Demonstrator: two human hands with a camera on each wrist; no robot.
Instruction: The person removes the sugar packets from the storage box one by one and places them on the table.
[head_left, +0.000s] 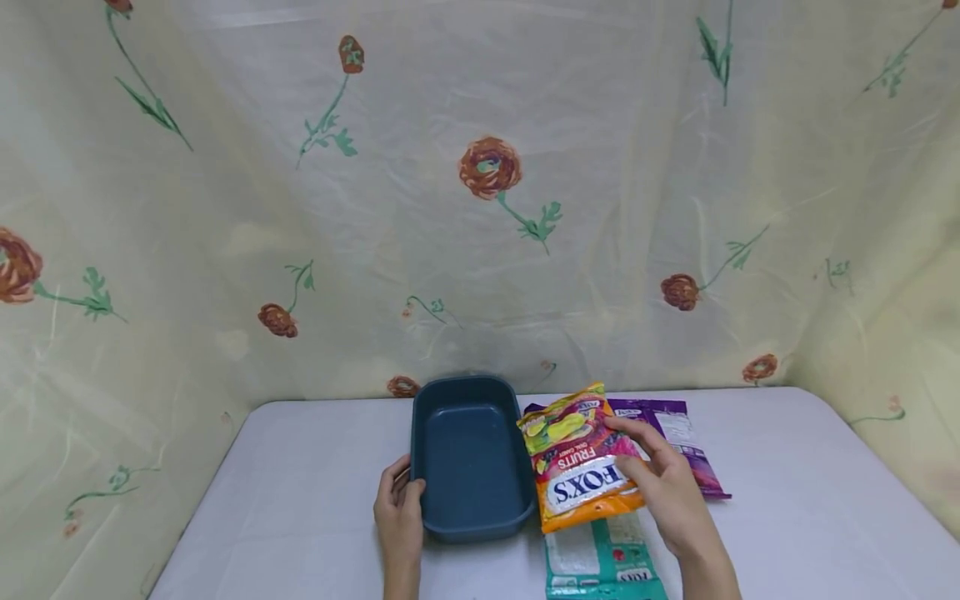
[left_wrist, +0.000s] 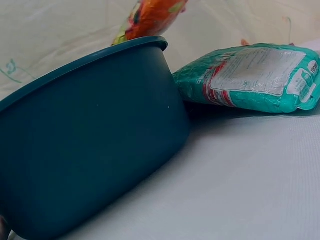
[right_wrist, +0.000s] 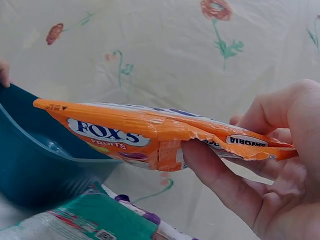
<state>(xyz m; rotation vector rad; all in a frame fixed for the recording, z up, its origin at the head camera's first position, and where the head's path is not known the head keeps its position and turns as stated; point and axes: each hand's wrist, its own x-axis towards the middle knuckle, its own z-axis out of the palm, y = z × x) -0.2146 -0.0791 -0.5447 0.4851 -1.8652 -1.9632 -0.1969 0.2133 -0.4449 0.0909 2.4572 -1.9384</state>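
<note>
In the head view a dark blue rectangular tub [head_left: 472,467] stands on the table, its inside bare. My left hand [head_left: 400,504] grips its left wall, thumb over the rim. My right hand [head_left: 667,483] pinches an orange candy bag [head_left: 581,458] marked FOX'S FRUITS by its right edge. The bag is held up beside the tub's right rim, above other bags. In the right wrist view thumb and fingers clasp the orange bag [right_wrist: 150,132] from both sides. The left wrist view shows the tub's outer wall [left_wrist: 95,135], with the left hand barely seen at the corner.
A teal candy bag [head_left: 603,557] lies at the table's front, right of the tub. Purple bags [head_left: 693,450] lie behind the right hand, partly covered by the orange one. A flower-printed cloth [head_left: 420,208] hangs behind the white table [head_left: 300,492].
</note>
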